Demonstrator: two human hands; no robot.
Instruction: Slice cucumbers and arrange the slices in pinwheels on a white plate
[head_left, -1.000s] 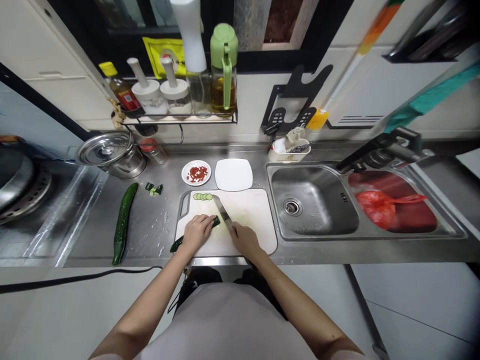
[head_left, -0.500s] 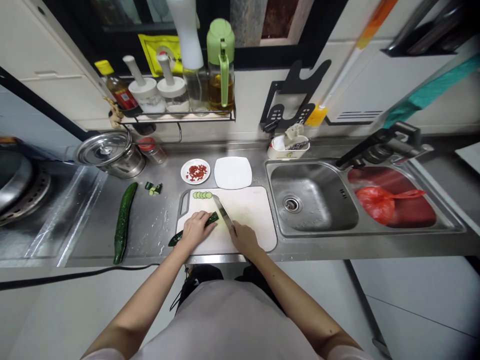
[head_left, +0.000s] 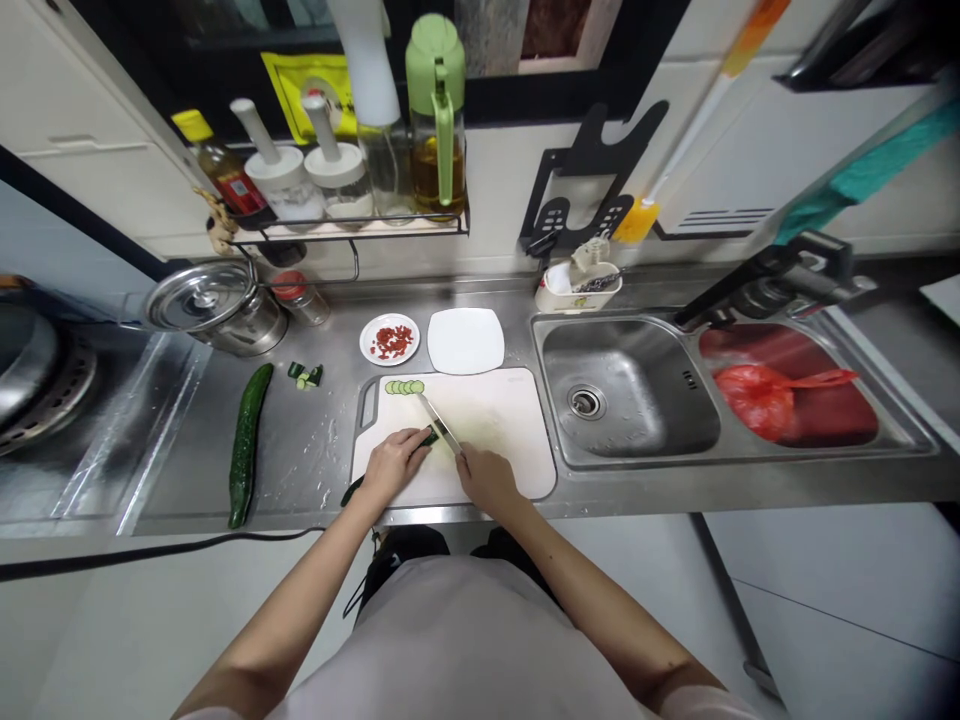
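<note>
On the white cutting board [head_left: 517,430], my left hand [head_left: 394,465] is closed over a dark green cucumber [head_left: 352,490], hiding most of its length. The cucumber's cut end shows just past my fingertips. My right hand [head_left: 486,478] grips the handle of a knife [head_left: 441,424], whose blade points away and to the left beside that cut end. Whether the blade touches the cucumber I cannot tell. Several round cucumber slices [head_left: 404,387] lie in an overlapping row near the board's far left corner, close to the knife tip.
Beyond the board stand a plate of chopped red pieces [head_left: 390,341] and a white square plate [head_left: 466,341]. A whole cucumber [head_left: 249,445] and cucumber scraps [head_left: 306,376] lie left, near a steel pot [head_left: 217,308]. The double sink [head_left: 630,395] is right, with a red plastic bag [head_left: 757,400].
The knife blade has come upright and shows thinner, its handle shifted slightly left. My left hand covers more of the cucumber's cut end. The view has shifted a little.
</note>
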